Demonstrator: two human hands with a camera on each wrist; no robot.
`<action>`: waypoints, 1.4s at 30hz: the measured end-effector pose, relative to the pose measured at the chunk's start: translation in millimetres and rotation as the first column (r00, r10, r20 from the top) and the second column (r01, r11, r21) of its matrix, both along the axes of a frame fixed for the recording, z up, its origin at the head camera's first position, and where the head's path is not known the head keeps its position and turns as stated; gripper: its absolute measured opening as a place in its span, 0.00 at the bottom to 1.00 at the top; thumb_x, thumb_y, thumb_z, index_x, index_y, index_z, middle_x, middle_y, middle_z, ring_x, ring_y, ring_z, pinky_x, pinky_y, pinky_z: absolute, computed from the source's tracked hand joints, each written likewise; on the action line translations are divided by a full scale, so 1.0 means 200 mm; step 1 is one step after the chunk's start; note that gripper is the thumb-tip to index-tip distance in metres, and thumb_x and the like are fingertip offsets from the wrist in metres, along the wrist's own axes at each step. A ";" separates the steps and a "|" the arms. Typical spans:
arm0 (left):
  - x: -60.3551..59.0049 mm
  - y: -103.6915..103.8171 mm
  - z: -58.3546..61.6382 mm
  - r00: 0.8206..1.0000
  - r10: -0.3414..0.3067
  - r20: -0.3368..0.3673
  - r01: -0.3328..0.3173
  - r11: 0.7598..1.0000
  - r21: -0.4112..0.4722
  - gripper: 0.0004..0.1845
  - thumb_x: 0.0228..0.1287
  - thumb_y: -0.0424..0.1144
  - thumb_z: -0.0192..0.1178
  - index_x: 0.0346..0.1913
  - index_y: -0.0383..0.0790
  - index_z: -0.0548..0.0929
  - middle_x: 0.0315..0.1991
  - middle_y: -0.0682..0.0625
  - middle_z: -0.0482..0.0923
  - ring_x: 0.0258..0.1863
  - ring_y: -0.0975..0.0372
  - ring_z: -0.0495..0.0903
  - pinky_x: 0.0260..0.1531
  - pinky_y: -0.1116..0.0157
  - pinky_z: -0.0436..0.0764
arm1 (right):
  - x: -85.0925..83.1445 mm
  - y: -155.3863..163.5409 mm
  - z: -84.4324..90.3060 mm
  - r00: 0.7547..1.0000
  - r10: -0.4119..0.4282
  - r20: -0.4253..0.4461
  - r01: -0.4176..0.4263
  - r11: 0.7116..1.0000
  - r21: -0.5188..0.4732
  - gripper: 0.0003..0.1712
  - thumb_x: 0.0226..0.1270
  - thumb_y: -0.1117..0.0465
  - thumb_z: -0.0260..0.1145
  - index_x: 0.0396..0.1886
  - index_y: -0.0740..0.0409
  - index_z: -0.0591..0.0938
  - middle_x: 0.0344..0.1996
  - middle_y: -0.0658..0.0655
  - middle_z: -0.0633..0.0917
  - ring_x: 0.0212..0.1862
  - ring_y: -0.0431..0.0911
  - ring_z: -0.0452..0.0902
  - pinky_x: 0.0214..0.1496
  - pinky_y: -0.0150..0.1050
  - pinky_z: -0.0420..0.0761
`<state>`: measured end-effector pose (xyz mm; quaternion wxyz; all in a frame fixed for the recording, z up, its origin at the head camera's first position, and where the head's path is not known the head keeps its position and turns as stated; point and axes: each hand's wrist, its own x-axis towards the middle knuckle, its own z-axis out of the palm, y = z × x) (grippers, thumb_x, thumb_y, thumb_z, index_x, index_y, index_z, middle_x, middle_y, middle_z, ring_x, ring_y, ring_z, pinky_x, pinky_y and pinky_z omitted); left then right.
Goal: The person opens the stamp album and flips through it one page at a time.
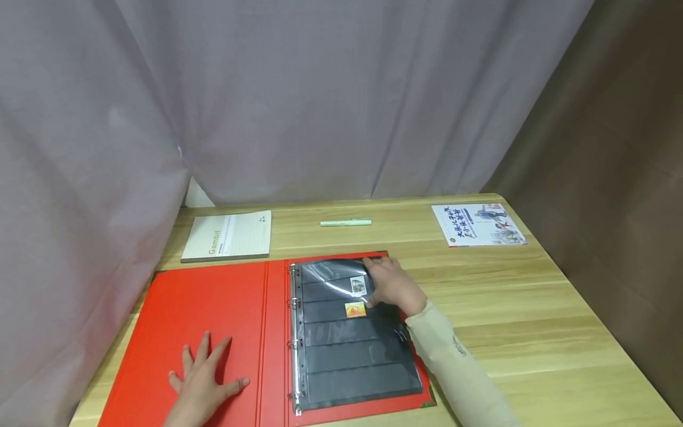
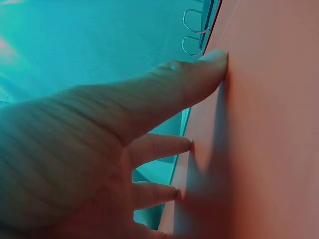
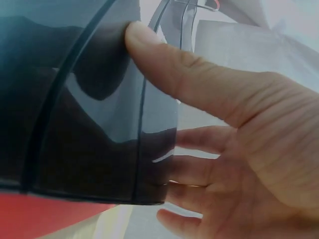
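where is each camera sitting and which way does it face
Head: worn on the head, looking forward and down at the table; shows the left hand flat on the red binder and the right hand on the black page.
Left wrist: looks along the palm; fingers press the red cover, binder rings beyond.
Right wrist: looks along the palm; thumb on the page's edge.
Shared: the right wrist and head views both show the black page; the left wrist and head views both show the red cover.
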<state>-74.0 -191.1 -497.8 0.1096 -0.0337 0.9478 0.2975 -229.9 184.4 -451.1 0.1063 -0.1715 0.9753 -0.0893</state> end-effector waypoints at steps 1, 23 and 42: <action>0.00 0.00 0.00 1.000 0.000 -0.003 0.000 1.000 0.000 0.53 0.48 0.54 0.79 0.73 0.31 0.66 0.75 0.24 0.43 0.69 0.20 0.34 0.52 0.17 0.38 | 0.00 0.00 0.00 1.000 0.002 -0.009 -0.002 1.000 -0.006 0.63 0.39 0.55 0.88 0.74 0.69 0.66 0.67 0.68 0.75 0.67 0.63 0.67 0.74 0.59 0.57; 0.00 0.00 0.00 1.000 0.000 0.003 0.000 1.000 0.019 0.53 0.49 0.52 0.79 0.73 0.30 0.65 0.76 0.24 0.41 0.69 0.20 0.32 0.53 0.18 0.35 | 0.01 0.09 -0.03 0.990 -0.102 0.098 0.129 0.935 -0.329 0.75 0.38 0.62 0.88 0.82 0.58 0.50 0.71 0.66 0.70 0.68 0.63 0.67 0.68 0.58 0.69; 0.00 0.00 0.00 1.000 0.007 0.009 -0.007 1.000 0.025 0.53 0.49 0.54 0.78 0.73 0.30 0.65 0.76 0.25 0.41 0.69 0.21 0.32 0.53 0.18 0.35 | 0.10 0.20 -0.09 1.000 0.001 0.029 0.012 0.887 -0.462 0.68 0.45 0.66 0.83 0.83 0.56 0.51 0.79 0.67 0.50 0.78 0.64 0.47 0.72 0.63 0.57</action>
